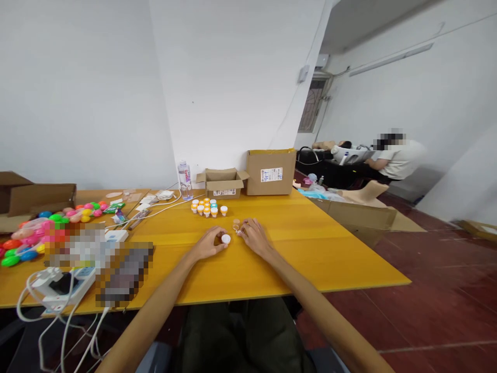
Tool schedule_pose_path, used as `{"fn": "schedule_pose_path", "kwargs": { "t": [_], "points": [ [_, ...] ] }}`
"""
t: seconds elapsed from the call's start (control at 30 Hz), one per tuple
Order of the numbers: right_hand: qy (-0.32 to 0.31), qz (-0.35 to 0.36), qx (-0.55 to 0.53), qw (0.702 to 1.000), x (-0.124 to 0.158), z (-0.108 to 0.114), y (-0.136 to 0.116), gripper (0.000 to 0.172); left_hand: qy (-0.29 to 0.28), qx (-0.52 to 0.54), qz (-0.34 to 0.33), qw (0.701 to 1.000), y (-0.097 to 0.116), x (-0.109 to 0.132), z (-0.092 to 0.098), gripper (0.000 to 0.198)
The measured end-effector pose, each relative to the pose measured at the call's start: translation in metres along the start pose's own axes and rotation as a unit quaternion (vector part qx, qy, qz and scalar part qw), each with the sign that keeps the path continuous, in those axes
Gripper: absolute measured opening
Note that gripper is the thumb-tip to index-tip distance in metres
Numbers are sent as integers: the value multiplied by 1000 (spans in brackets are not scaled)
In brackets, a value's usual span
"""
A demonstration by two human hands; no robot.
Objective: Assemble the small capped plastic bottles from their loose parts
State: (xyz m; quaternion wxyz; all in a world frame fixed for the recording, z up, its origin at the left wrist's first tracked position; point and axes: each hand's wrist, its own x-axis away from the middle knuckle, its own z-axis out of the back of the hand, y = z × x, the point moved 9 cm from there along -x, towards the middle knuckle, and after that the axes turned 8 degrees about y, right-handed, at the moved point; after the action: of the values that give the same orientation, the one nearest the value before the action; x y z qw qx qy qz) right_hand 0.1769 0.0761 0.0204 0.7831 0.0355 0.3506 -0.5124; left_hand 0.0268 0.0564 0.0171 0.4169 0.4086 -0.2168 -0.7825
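As both forearms are stretching out over the table [310, 259], the left hand [207, 244] is curling round a white cap [225, 239]. Thumb and fingers are closing on it right down at the surface, held low like that, it seems, so the little thing is not rolling away. The right hand [254, 237] is sitting just beside it, fingertips gathering near a small amber vial [236, 224] that is standing upright just beyond the knuckles. Whether those fingers are pinching something tiny or merely touching the wood, I cannot tell from here. Cap and vial are sitting near each other, mid-table, within easy reach of both hands. Further back, the capped vials [205, 207] are standing in a tight group, probably parked there to stay out of the working patch. A bottle [185, 178] and two boxes [271, 172] are lining the wall edge. Bright plastic eggs [58, 217] are spilling across the left end, and another person [396, 155] is sitting well apart on the right.
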Motion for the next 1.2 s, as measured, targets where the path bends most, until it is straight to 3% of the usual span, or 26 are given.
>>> {"fn": "schedule_pose_path", "kwargs": {
  "t": [0.17, 0.33, 0.57, 0.7, 0.8, 0.97, 1.2],
  "points": [
    [-2, -38, -50, 998, 4, 2, 1, 9, 16, -14, -25, 999, 9, -1, 4, 24],
    [46, 5, -160, 986, 5, 13, -30, 13, 43, -7, -34, 998, 21, -2, 8, 17],
    [24, 0, -292, 956, 1, 13, -50, 19, 75, 28, -5, 997, 19, -3, 14, 20],
    [31, -13, -266, 963, 4, 20, -32, 19, 85, 33, 20, 996, 13, -5, 16, 22],
    [59, -37, -155, 985, 8, 31, -4, 20, 102, 41, 26, 994, 10, -6, 18, 24],
    [9, -81, -10, 997, 19, 22, 31, 17, 134, 59, 36, 989, 3, -7, 24, 25],
    [-7, -120, -58, 991, 15, 8, 38, 9, 138, 141, 81, 977, -15, -8, 21, 25]
  ]
}}
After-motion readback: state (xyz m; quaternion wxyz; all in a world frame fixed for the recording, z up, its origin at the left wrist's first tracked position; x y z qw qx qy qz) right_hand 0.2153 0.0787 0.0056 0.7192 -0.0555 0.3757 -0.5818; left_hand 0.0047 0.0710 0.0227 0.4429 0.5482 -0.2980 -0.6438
